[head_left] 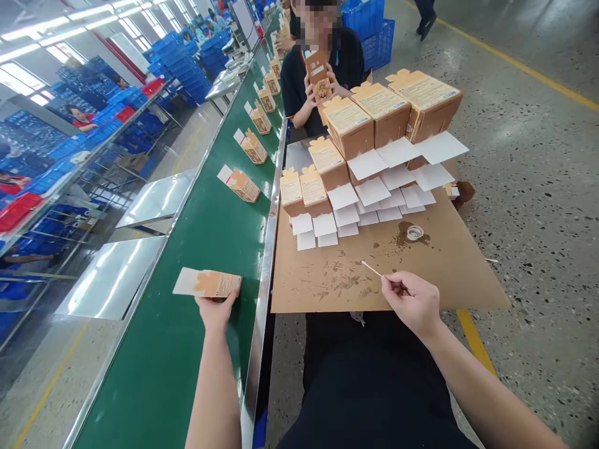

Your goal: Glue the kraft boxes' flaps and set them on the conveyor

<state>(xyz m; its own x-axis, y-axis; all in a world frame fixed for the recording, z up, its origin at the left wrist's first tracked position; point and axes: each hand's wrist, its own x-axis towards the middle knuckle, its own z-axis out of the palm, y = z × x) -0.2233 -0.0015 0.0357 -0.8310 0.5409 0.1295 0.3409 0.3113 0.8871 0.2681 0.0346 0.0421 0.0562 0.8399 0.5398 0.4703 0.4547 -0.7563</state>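
Note:
My left hand (pixel 216 310) grips the near edge of a flat brown carton with a white flap (pixel 210 283), holding it on the green conveyor belt (pixel 187 349). My right hand (pixel 410 302) pinches a thin wooden stick (pixel 371 268) over the stained cardboard sheet (pixel 449 274) on my lap. A small round glue pot (pixel 414 232) sits on that sheet beyond the stick. Rows of overlapping brown cartons with open white flaps (pixel 369 168) lie stacked at the sheet's far end.
More brown cartons (pixel 243 185) ride the belt farther away. A person in black (pixel 327 68) sits opposite, holding a carton. Blue crates (pixel 369 25) stand behind. A steel rail (pixel 266 262) edges the belt. Speckled floor lies to the right.

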